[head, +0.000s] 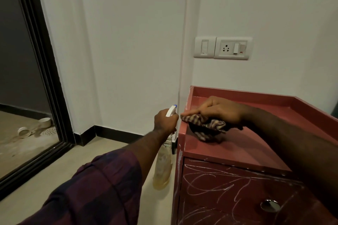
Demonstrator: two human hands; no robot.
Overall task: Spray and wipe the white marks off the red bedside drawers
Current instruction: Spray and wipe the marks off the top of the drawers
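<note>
Your left hand (165,121) grips the neck of the bottle (162,168), fingers curled tight round it just below the white trigger head. The bottle hangs upright, just beside the left side of the drawers (237,150), with yellowish liquid in its lower part. Whether its base touches the floor (109,144) cannot be told.

Your right hand (219,110) lies on the drawers' top, near the raised left rim. It holds the striped cloth (206,128) bunched against the red surface: the forefinger is straight and points left over the cloth, and the other fingers are curled on it.

The marks (215,181), thin white scrawls, cover the drawer fronts and run up the left front edge. A round metal knob (270,206) sits on the front. A checked sleeve (102,184) covers your left upper arm. A switch plate (231,48) is fixed to the wall (128,42) above the drawers.
</note>
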